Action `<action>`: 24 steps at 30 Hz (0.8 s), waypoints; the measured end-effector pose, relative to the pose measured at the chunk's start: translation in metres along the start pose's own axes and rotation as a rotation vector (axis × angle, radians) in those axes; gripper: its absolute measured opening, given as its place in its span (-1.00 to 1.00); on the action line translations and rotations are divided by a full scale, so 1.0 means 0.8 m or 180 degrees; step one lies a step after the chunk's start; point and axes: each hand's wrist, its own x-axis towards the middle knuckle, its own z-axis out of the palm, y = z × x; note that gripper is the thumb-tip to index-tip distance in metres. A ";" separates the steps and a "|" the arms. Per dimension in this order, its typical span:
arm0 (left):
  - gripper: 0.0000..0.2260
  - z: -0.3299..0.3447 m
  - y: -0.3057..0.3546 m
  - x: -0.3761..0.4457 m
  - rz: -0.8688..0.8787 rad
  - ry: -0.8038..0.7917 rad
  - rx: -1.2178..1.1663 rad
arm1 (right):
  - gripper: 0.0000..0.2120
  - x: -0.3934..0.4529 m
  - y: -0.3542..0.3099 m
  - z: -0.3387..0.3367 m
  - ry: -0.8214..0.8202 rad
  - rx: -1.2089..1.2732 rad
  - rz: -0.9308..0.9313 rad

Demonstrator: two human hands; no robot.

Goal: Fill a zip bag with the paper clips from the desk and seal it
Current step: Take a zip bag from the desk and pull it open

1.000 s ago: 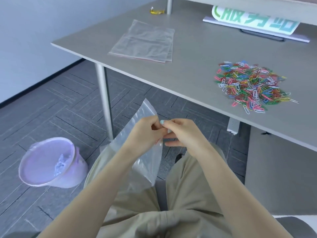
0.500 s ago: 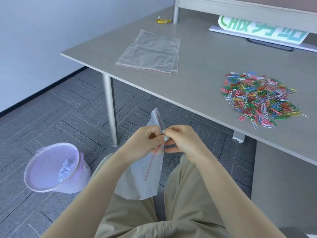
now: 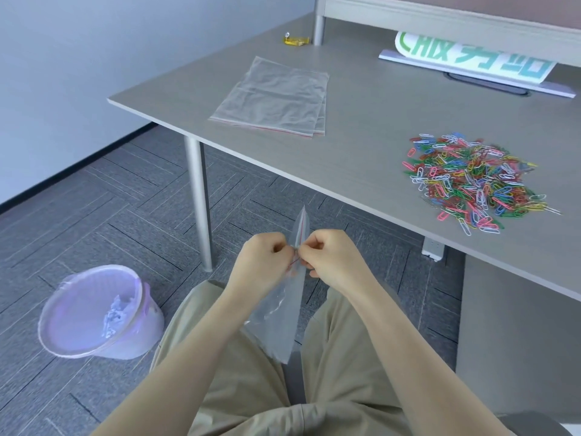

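Note:
A clear zip bag (image 3: 284, 313) with a red seal line hangs over my lap, below the desk's front edge. My left hand (image 3: 262, 262) and my right hand (image 3: 331, 258) both pinch its top strip, fingertips almost touching. The bag's upper corner sticks up between them and its body hangs down, seen nearly edge-on. A heap of coloured paper clips (image 3: 471, 180) lies on the grey desk (image 3: 361, 146), up and to the right of my hands. Nothing shows inside the bag.
A stack of spare clear zip bags (image 3: 273, 97) lies flat at the desk's left end. A white sign with green letters (image 3: 471, 59) stands at the back. A lined waste bin (image 3: 94, 313) sits on the floor at left beside the desk leg (image 3: 199, 202).
The bag has turned from broadside to nearly edge-on between my hands. My fingers have closed tighter on its top strip. The view has tilted down, showing more of the desk.

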 end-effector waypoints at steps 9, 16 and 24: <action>-0.81 0.003 0.020 0.003 0.0245 -0.0409 0.0104 | -0.87 -0.016 -0.010 -0.021 0.0043 0.0470 -0.0099; -0.79 0.013 0.020 -0.001 0.0470 -0.0747 0.0437 | -0.79 -0.017 -0.003 -0.015 -0.0203 0.0902 0.0514; -0.73 0.032 0.032 -0.003 0.0283 -0.0520 0.1062 | -0.78 -0.018 0.013 -0.022 0.0137 -0.0175 0.0089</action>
